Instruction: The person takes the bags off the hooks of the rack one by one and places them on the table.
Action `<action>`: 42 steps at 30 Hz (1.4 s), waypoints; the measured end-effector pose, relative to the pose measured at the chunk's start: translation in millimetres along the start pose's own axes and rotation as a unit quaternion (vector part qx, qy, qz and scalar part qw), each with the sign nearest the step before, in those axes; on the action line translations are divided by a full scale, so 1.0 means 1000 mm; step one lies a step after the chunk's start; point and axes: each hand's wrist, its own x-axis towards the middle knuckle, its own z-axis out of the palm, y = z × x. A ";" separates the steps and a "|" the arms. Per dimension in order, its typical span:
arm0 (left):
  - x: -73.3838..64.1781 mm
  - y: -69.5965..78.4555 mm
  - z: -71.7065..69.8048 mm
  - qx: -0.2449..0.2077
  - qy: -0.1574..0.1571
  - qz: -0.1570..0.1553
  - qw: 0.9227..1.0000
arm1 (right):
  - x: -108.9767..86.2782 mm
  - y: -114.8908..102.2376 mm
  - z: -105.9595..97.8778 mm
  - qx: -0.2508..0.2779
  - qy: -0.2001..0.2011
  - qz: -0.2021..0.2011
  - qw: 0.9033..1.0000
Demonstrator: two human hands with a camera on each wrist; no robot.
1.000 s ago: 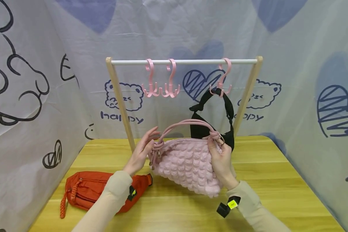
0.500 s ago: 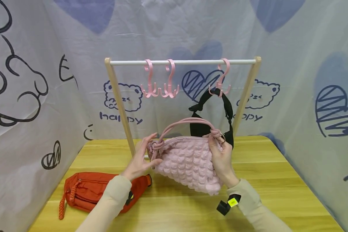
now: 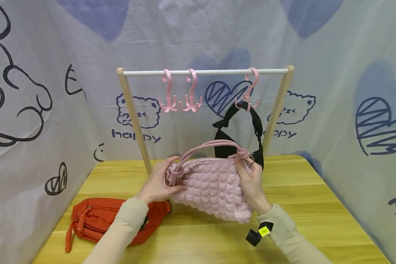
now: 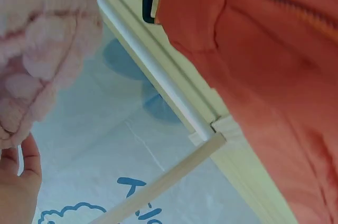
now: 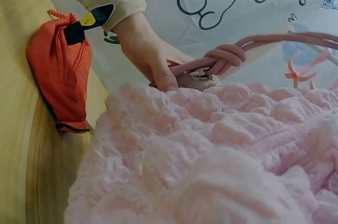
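A pink puffy handbag (image 3: 211,187) is held up over the table in the head view, its knotted cord handle (image 3: 211,143) arching above the zipped top. My left hand (image 3: 158,182) grips the bag's left end, thumb on the front just below the handle knot. At the right end my right hand (image 3: 252,181) pinches the upper corner beside the other knot and ring, thumb in front. The right wrist view shows the puffy fabric (image 5: 211,155) up close, with the left hand (image 5: 150,55) at the far end. Fingers behind the bag are hidden.
A red waist bag (image 3: 99,218) lies on the wooden table (image 3: 300,220), partly under the left forearm. Behind stands a rack with a white rail (image 3: 217,72) and three pink hooks (image 3: 191,99). A black bag (image 3: 224,148) hangs from the right one.
My left hand has gone from straight fingers beside the handle knot to gripping the bag's left end. The handbag's left end has shifted slightly; my right hand keeps its hold.
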 end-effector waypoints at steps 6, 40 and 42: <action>0.001 0.000 -0.004 -0.018 -0.004 -0.023 1.000 | -0.001 0.002 -0.001 0.004 -0.003 -0.004 1.000; -0.008 0.032 -0.014 -0.185 0.144 -0.055 0.971 | -0.022 0.017 -0.018 -0.051 -0.095 0.100 0.989; -0.008 0.036 -0.015 -0.186 0.150 -0.059 0.969 | -0.026 0.018 -0.022 -0.080 -0.104 0.111 0.985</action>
